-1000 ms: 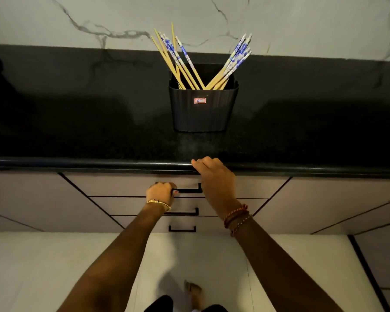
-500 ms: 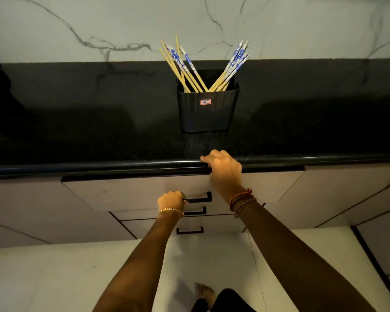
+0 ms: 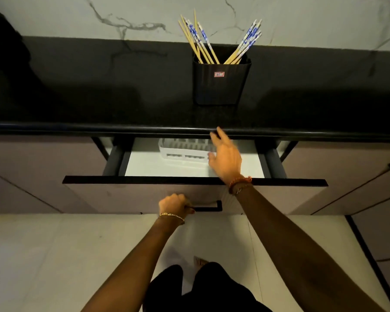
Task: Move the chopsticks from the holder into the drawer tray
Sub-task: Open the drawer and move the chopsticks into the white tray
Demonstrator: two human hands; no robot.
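Observation:
Several wooden chopsticks with blue-and-white ends stand in a black ribbed holder on the dark countertop, fanned into two bunches. Below it the top drawer is pulled out. A white slotted tray lies at the back of the drawer, partly under the counter edge. My left hand grips the drawer's black handle. My right hand hovers over the tray's right end with fingers spread, holding nothing.
The black countertop edge overhangs the back of the drawer. A marble wall rises behind the holder. Closed cabinet fronts flank the drawer on both sides. Pale floor tiles and my foot lie below.
The drawer has been pulled from barely open to well out by my left hand. My right hand left the counter edge and moved over the drawer, fingers now spread.

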